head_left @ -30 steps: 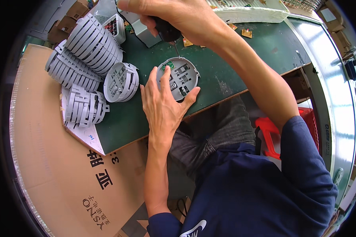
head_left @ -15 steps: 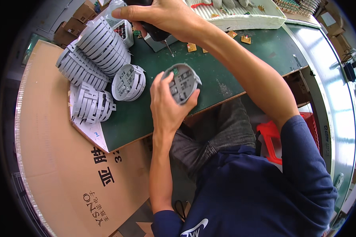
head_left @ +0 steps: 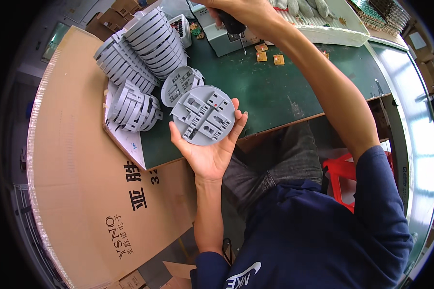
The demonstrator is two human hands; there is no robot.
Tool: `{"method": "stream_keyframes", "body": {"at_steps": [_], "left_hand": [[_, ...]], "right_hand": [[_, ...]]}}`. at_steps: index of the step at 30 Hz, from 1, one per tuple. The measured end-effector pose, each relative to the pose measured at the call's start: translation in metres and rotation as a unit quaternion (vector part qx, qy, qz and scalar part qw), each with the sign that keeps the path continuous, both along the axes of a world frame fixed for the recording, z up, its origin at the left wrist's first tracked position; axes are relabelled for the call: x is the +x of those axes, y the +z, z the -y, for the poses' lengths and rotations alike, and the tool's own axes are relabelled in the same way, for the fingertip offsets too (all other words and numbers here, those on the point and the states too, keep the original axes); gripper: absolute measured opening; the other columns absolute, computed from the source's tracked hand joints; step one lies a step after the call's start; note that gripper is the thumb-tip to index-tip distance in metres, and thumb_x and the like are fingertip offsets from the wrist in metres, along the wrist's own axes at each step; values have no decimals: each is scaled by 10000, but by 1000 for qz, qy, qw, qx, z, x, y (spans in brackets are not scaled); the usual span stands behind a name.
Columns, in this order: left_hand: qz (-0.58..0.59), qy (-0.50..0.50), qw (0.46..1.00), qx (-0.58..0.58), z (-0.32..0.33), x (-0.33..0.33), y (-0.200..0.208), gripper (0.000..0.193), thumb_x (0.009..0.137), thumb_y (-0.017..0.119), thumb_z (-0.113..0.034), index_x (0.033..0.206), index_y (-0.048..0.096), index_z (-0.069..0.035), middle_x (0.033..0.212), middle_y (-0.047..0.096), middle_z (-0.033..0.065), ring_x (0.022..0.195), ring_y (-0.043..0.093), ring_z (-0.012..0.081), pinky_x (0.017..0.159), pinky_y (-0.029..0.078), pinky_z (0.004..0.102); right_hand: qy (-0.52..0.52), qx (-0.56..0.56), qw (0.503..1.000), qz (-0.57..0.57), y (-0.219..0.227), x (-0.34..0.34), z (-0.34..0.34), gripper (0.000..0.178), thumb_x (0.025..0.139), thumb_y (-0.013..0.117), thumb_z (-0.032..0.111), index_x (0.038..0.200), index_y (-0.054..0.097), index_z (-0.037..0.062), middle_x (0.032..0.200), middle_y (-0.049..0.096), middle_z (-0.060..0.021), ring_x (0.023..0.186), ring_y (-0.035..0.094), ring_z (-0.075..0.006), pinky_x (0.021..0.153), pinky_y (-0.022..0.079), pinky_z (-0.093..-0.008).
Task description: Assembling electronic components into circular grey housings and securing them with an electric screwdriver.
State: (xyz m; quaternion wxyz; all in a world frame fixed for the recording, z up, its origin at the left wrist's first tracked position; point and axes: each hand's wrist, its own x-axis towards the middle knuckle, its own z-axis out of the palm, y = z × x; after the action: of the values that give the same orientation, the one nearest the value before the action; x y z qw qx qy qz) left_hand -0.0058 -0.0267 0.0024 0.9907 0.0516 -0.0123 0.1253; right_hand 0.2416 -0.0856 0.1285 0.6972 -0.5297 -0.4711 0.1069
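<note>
My left hand (head_left: 210, 156) holds a round grey plastic housing (head_left: 201, 126) from below, palm up, thumb on one edge and fingers on the other. Its flat face is turned up, with slots, raised ribs, small openings and one red dot. Up and to the right, my right hand (head_left: 255, 18) is wrapped round a black electric screwdriver (head_left: 233, 25), partly cut off by the upper edge. The thin bit points down over the table, apart from the housing. Just behind the held housing, another round grey housing (head_left: 174, 88) leans tilted on the table.
Tall stacks of grey housings (head_left: 154, 41) and a shorter pile (head_left: 132, 108) stand at the left. Beyond lie a grey box-shaped device (head_left: 224, 42), small orange boards (head_left: 278, 59) and a white foam tray (head_left: 340, 37) with gloves. A large cardboard sheet (head_left: 77, 159) borders the green table (head_left: 270, 94).
My left hand has turned the housing over, from its hollow, rimmed side to the flat slotted face. The screwdriver stays in my right hand. The whole view has shifted somewhat.
</note>
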Motion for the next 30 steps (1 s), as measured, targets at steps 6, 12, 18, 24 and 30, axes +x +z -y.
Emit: {"method": "stream_keyframes", "body": {"at_steps": [6, 12, 18, 24, 30], "left_hand": [[0, 0, 1000, -15, -3, 0, 2, 960, 914, 613, -700, 1533, 375, -6, 1468, 432, 359, 1282, 518, 513, 1214, 342, 630], [-12, 19, 1000, 15, -3, -1, 4, 949, 928, 592, -703, 1527, 376, 1, 1446, 456, 352, 1269, 533, 507, 1200, 365, 633], [-31, 59, 995, 67, -4, -1, 8, 927, 953, 541, -702, 1517, 380, 15, 1412, 492, 353, 1226, 568, 507, 1163, 417, 631], [-58, 67, 988, 130, -5, 3, 5, 892, 977, 524, -671, 1519, 372, 22, 1431, 510, 298, 1285, 555, 463, 1161, 426, 626], [-144, 303, 393, 856, -5, 9, 1, 927, 680, 936, -365, 1407, 511, 21, 1408, 523, 246, 1306, 526, 396, 1104, 455, 466]], "right_hand": [[13, -5, 1000, 13, 9, -2, -7, 407, 967, 751, 398, 1070, 580, 44, 759, 577, 15, 622, 556, -68, 544, 463, -239], [24, -36, 999, 12, 22, -14, -1, 442, 989, 719, 420, 1138, 581, 27, 798, 566, 15, 672, 545, -63, 567, 457, -240], [8, -50, 998, 41, 23, -19, -10, 526, 1017, 686, 369, 1354, 537, -6, 912, 651, -47, 741, 596, -88, 602, 477, -256], [55, -59, 995, 53, 22, -15, -6, 630, 1033, 662, 312, 1496, 414, -37, 1152, 687, -165, 968, 678, -187, 777, 560, -293], [-82, -127, 976, 154, -17, -1, 21, 479, 1026, 657, 268, 1377, 510, -23, 1219, 649, -162, 1064, 639, -201, 883, 545, -328]]}}
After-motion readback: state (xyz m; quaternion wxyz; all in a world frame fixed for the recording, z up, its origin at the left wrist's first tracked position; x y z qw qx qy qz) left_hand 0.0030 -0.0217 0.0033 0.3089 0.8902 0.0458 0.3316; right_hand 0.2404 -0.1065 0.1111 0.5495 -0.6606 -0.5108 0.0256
